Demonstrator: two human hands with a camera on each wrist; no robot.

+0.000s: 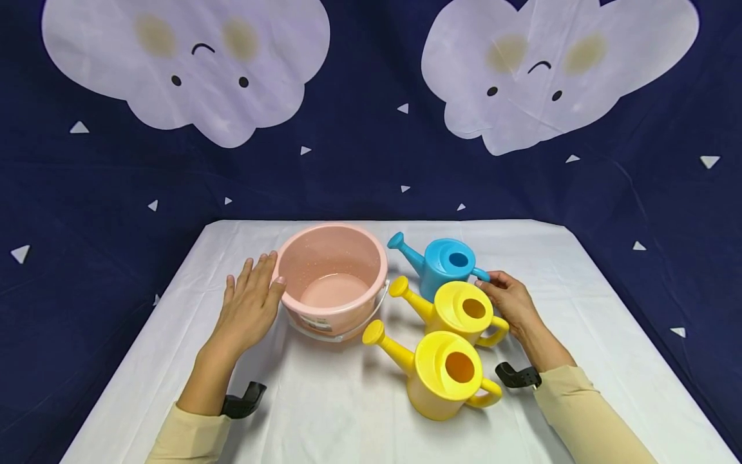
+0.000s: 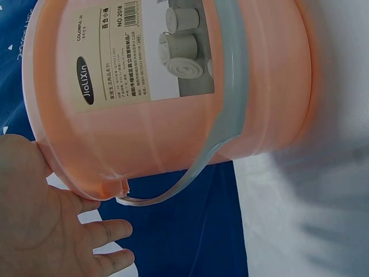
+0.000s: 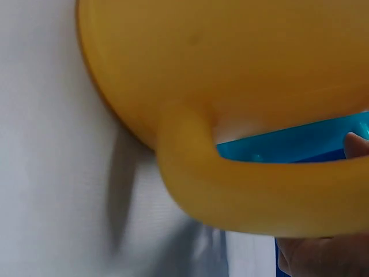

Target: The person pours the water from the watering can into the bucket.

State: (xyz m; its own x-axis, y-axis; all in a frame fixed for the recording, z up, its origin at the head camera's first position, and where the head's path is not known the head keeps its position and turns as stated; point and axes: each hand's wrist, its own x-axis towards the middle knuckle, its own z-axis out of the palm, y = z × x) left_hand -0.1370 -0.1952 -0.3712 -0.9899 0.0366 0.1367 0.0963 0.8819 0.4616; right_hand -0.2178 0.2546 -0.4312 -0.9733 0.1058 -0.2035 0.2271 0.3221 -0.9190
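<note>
A pink bucket with a pale carrying handle stands upright on the table. At its left rim is my left hand, fingers straight and thumb at the edge. The left wrist view shows that hand beside the rim and the bucket's printed label. On the far right, my right hand pinches the handle of a blue watering can. Closer to me stand two yellow watering cans, the middle one and the nearest one. A yellow handle covers much of the right wrist view, partly hiding the right hand.
White cloth covers the table. Behind it hangs a dark blue backdrop printed with clouds and small triangles. All three spouts point left toward the bucket, and the cans stand close together in a row.
</note>
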